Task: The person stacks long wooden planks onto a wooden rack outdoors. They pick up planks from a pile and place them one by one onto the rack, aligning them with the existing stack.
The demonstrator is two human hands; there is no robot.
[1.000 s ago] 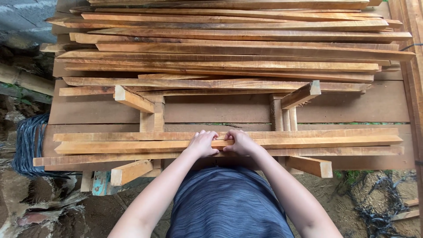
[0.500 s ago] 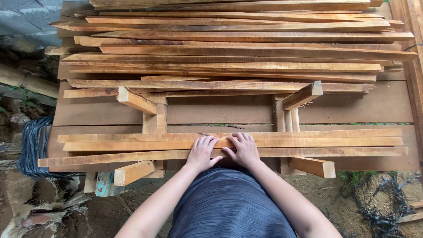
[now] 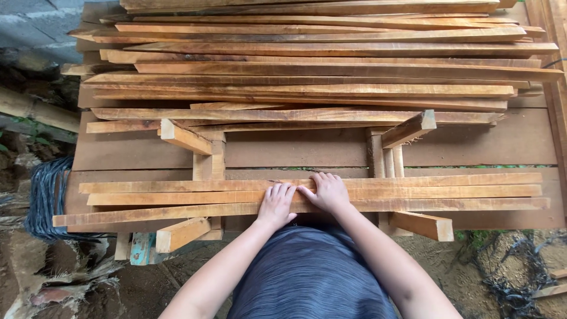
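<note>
I am looking down at three long wooden slats [image 3: 413, 192] lying side by side across the near edge of the desk [image 3: 472, 147], running left to right. Both my hands are resting flat on them near the middle. My left hand [image 3: 276, 204] is lying palm down on the nearest slat with its fingers spread and pointing away from me; its grip is fully open and closing on nothing. My right hand [image 3: 326, 192] is pressing flat just beside it, fingers together across the middle and far slats, likewise open and not clasping anything. The two hands are almost touching at the thumbs.

Under the slats, short angled wooden blocks [image 3: 183, 233] are sticking out toward me at the left and right. Farther back, past a bare strip of the desk's boards, a large stack of slats [image 3: 319, 71] is filling the far side. A blue-black coil of wire [image 3: 44, 198] is sitting on the ground to the left, and my grey shirt [image 3: 310, 274] is filling the bottom of the view.
</note>
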